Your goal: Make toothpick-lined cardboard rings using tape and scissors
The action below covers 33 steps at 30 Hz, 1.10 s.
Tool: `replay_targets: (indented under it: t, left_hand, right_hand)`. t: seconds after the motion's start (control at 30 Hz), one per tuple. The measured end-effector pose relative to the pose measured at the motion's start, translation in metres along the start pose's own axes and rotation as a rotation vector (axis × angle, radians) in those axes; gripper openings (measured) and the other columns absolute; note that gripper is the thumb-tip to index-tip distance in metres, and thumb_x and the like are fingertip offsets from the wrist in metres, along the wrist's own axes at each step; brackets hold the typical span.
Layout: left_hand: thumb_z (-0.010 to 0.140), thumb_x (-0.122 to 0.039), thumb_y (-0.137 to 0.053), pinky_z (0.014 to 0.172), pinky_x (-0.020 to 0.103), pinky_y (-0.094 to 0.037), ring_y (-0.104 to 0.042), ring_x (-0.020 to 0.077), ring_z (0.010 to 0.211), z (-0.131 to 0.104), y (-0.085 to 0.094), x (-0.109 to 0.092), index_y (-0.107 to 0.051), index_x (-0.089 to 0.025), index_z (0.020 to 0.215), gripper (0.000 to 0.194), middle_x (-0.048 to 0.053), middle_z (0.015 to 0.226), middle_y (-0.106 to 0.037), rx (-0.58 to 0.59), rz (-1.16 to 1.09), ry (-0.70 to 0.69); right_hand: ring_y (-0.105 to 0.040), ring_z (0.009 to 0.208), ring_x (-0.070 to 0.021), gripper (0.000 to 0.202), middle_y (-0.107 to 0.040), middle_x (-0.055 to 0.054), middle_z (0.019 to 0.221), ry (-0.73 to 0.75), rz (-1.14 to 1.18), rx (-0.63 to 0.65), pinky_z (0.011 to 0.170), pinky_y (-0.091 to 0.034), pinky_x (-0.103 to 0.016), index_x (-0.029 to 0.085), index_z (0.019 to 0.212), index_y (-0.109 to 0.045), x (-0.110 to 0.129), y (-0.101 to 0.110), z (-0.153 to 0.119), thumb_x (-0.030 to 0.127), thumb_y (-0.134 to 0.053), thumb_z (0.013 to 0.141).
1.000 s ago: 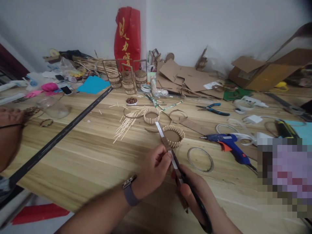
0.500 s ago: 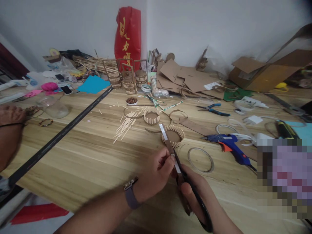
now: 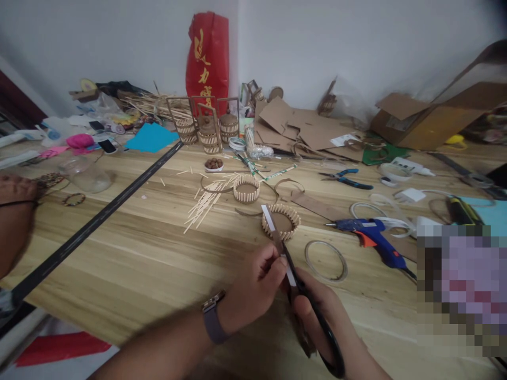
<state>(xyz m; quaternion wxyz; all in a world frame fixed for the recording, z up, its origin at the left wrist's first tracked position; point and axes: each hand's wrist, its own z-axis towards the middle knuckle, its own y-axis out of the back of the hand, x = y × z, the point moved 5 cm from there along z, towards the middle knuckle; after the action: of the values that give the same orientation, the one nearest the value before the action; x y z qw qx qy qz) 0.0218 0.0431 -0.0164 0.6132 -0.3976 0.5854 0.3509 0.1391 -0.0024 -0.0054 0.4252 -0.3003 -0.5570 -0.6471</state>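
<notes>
My left hand (image 3: 253,282) pinches a narrow brown strip with whitish patches (image 3: 268,217) between thumb and fingers. My right hand (image 3: 330,303) is wrapped around the black handles of a pair of scissors (image 3: 331,343). The scissor blades lie along the strip, close to my left fingertips; whether they are cutting into it I cannot tell. Just beyond the strip's far end sits a small round basket of short wooden sticks on a brown base (image 3: 291,221), partly covered by the strip. A second such basket (image 3: 246,189) stands behind it to the left.
Loose thin sticks (image 3: 208,203) lie left of the baskets. To the right are a blue glue gun (image 3: 366,232), a wire-like ring (image 3: 325,260) and pliers (image 3: 346,178). Cardboard pieces (image 3: 304,124) and finished baskets (image 3: 209,137) stand at the back. Another person's hand (image 3: 18,195) rests far left.
The strip's far end has shifted slightly right and toward me. The lower scissor handle has moved a little to the right. Both hands keep their hold.
</notes>
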Motion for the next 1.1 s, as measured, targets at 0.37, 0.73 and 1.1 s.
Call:
replay_targets:
  t: [0.37,0.73,1.1]
  left_hand:
    - [0.095,-0.041,-0.042,0.054,0.024,-0.033,-0.042,0.0114,0.058,0.005,0.019,-0.01,-0.043,-0.02,0.069,0.033,-0.004,0.061,-0.043,-0.197,0.192,-0.023]
    - [0.098,-0.039,-0.04,0.057,0.024,-0.032,-0.038,0.0112,0.06,0.002,0.013,-0.002,-0.04,-0.021,0.071,0.032,-0.005,0.064,-0.04,-0.179,0.258,-0.057]
    - [0.097,-0.039,-0.038,0.054,0.022,-0.036,-0.042,0.0106,0.058,-0.001,0.003,-0.004,-0.042,-0.021,0.076,0.028,-0.005,0.065,-0.042,-0.084,0.095,-0.009]
  right_hand:
    - [-0.049,0.054,-0.0152,0.07,-0.056,-0.001,0.06,-0.042,-0.01,0.088,0.048,-0.041,-0.027,0.019,0.071,-0.057,-0.013,-0.007,-0.005,0.085,-0.035,0.078]
    - [-0.05,0.052,-0.0163,0.074,-0.056,-0.001,0.057,-0.019,-0.053,0.046,0.046,-0.041,-0.027,0.019,0.068,-0.058,0.001,-0.005,0.004,0.086,-0.028,0.08]
    - [-0.062,0.068,-0.0211,0.075,-0.066,-0.006,0.074,-0.024,0.024,0.125,0.06,-0.05,-0.029,0.018,0.092,-0.066,-0.012,-0.008,-0.001,0.083,-0.03,0.083]
